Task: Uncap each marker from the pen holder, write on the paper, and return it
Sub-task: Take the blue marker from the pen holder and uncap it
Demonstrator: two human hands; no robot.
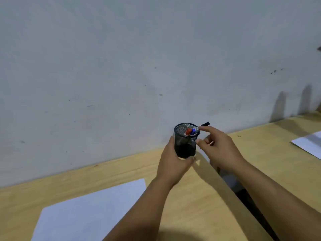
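Observation:
A black mesh pen holder [185,145] stands upright near the wall on the wooden table. My left hand [173,160] is wrapped around its lower left side. Inside it stand a red-capped marker [188,131] and a blue-capped marker [193,130]. A black-capped marker [204,124] leans over the holder's right rim, its body touching the fingertips of my right hand [218,150]. That hand hovers just right of the holder with fingers spread, the index finger stretched to the rim. A white sheet of paper [90,211] lies flat at the lower left.
A grey wall [139,66] rises directly behind the holder. A dark gap [243,193] separates this table from a second wooden table [271,145] on the right. Another white sheet [311,143] lies on that table at the frame's right edge.

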